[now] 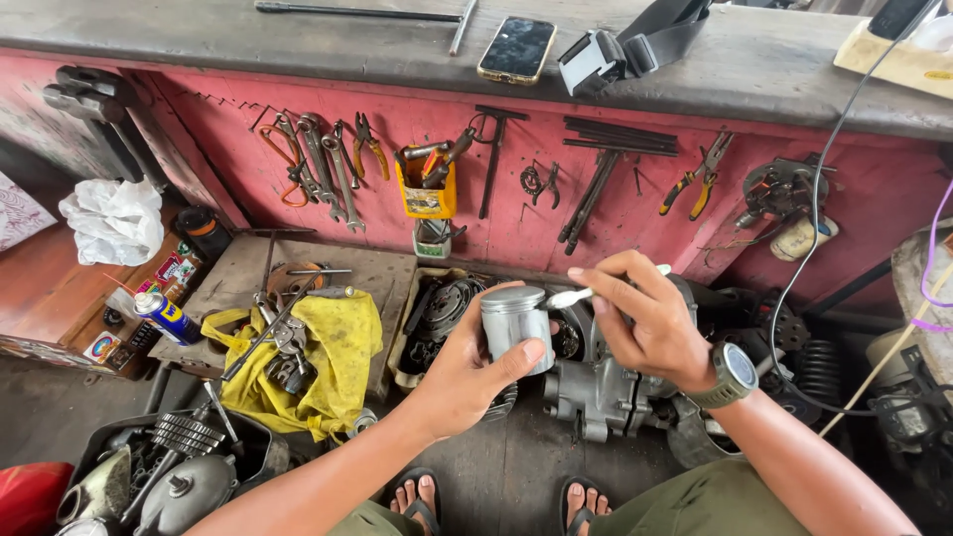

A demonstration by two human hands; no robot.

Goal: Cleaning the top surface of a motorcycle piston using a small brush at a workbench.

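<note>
A long grey counter spans the top of the view, carrying a phone and a black strap. Below it, a red panel holds hanging wrenches, pliers and a yellow tool holder. On the floor lies a yellow cloth with loose metal parts, and beside it an engine casing sits just under the hands. The left hand grips a silvery metal piston, fingers wrapped round its side, thumb pressed on the lower wall, held above the engine casing. The right hand, with a wristwatch, pinches a small white brush between thumb and fingers, its tip touching the piston's top edge.
</note>
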